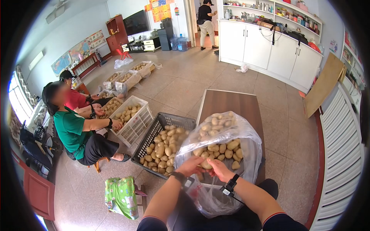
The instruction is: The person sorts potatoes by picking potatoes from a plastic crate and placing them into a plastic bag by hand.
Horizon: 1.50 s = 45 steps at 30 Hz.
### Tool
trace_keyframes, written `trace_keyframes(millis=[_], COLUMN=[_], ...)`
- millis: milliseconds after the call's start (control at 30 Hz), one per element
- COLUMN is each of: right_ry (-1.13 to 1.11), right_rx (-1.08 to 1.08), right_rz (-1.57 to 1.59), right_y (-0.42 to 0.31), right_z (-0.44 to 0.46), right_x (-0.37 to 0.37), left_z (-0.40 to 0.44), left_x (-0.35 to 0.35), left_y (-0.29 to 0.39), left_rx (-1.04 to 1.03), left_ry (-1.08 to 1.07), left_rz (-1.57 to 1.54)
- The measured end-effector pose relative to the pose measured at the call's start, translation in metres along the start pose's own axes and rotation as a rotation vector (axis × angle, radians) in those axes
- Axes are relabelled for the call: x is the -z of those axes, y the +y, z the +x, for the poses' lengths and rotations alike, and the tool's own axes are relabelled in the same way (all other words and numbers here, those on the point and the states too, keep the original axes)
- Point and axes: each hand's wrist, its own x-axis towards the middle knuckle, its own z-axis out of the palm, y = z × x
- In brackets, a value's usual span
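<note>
Both of my hands meet at the mouth of a clear plastic bag (250, 161) that is full of potatoes. Between them is a potato (207, 164), with the fingers of my left hand (189, 166) on one side and my right hand (220, 169) closed around the other. More potatoes (221, 148) lie inside the bag just beyond my fingers. The bag rests on a brown wooden board or tabletop (231, 99). Left of my left hand stands a black plastic crate (154, 127) holding many potatoes.
Further left, a white crate (142, 123) holds potatoes. A person in a green top (71, 133) sits reaching towards it, beside another person in red (75, 98). A stool with a green cover (120, 196) is near my left. White cabinets (266, 46) line the back.
</note>
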Motion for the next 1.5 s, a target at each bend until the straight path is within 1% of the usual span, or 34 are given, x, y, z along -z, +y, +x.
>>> trace_keyframes(millis=[33, 100, 200, 333, 400, 500, 567, 600, 633, 700, 733, 800, 833, 900, 933, 1000, 1033, 1100, 1133, 1233, 1267, 1333, 1400, 1433, 1500], right_ry=[0.011, 0.021, -0.037, 0.004, 0.021, 0.039, 0.067, 0.067, 0.058, 0.140, 0.135, 0.268, 0.264, 0.318, 0.317, 0.313, 0.313, 0.270, 0.269, 0.278, 0.289, 0.300, 0.335, 0.335, 0.361], right_rx=[0.010, 0.020, 0.074, 0.108, 0.134, 0.165, 0.198, 0.179, 0.181, 0.266, 0.268, 0.509, 0.511, 0.625, 0.626, 0.666, 0.667, 0.598, 0.597, 0.591, 0.586, 0.580, 0.571, 0.570, 0.571], right_rz=[-0.041, -0.081, -0.132, -0.191, -0.214, -0.297, -0.322, -0.261, -0.264, -0.315, -0.317, -0.774, -0.775, -1.073, -1.074, -1.295, -1.295, -1.417, -1.417, -1.475, -1.491, -1.506, -1.521, -1.521, -1.550], right_y=[0.001, 0.002, 0.000, -0.004, -0.006, -0.005, 0.002, 0.006, 0.013, 0.019, 0.020, 0.022, 0.026, 0.036, 0.039, 0.045, 0.046, 0.048, 0.049, 0.050, 0.050, 0.051, 0.049, 0.049, 0.049], right_z=[0.000, 0.001, 0.001, -0.002, -0.003, -0.002, 0.002, 0.005, 0.009, 0.013, 0.011, 0.006, 0.008, 0.009, 0.007, 0.000, -0.002, -0.003, -0.004, -0.004, -0.004, -0.004, -0.004, -0.003, -0.001], right_x=[-0.001, -0.001, -0.002, -0.006, -0.006, -0.004, 0.000, 0.003, 0.006, 0.009, 0.010, 0.011, 0.014, 0.020, 0.022, 0.024, 0.025, 0.025, 0.025, 0.024, 0.024, 0.024, 0.023, 0.023, 0.024], left_z=[0.001, 0.006, 0.009, 0.005, 0.009, 0.009, 0.009, 0.008, 0.008, 0.013, 0.014, 0.017, 0.017, 0.015, 0.012, 0.009, 0.011, 0.011, 0.008, 0.019, 0.020, 0.026, 0.027, 0.025, 0.020], left_x=[0.001, 0.004, 0.006, 0.000, 0.005, 0.002, 0.004, 0.004, 0.004, 0.010, 0.013, 0.018, 0.021, 0.023, 0.025, 0.031, 0.036, 0.050, 0.058, 0.071, 0.080, 0.094, 0.099, 0.097, 0.093], left_y=[-0.001, -0.004, -0.005, -0.003, -0.005, -0.008, -0.007, -0.007, -0.007, -0.009, -0.011, -0.013, -0.014, -0.014, -0.012, -0.011, -0.014, -0.021, -0.026, -0.035, -0.036, -0.041, -0.042, -0.040, -0.037], left_rx=[0.000, 0.001, -0.002, -0.021, 0.014, -0.054, -0.034, -0.049, -0.063, -0.064, -0.088, -0.116, -0.148, -0.179, -0.210, -0.241, -0.297, -0.351, -0.565, -0.654, -0.535, -0.403, -0.368, -0.367, -0.392], left_ry=[0.000, -0.073, -0.117, -0.076, -0.118, -0.040, -0.012, 0.012, 0.033, 0.039, 0.062, 0.088, 0.132, 0.177, 0.219, 0.261, 0.280, 0.301, 0.473, 0.552, 0.513, 0.463, 0.518, 0.517, 0.612], left_rz=[-0.001, -0.050, -0.084, -0.067, -0.060, -0.048, -0.042, -0.060, -0.078, -0.102, -0.151, -0.200, -0.236, -0.271, -0.308, -0.345, -0.375, -0.406, 0.128, 0.229, -0.148, -0.520, -0.620, -0.620, -0.661])
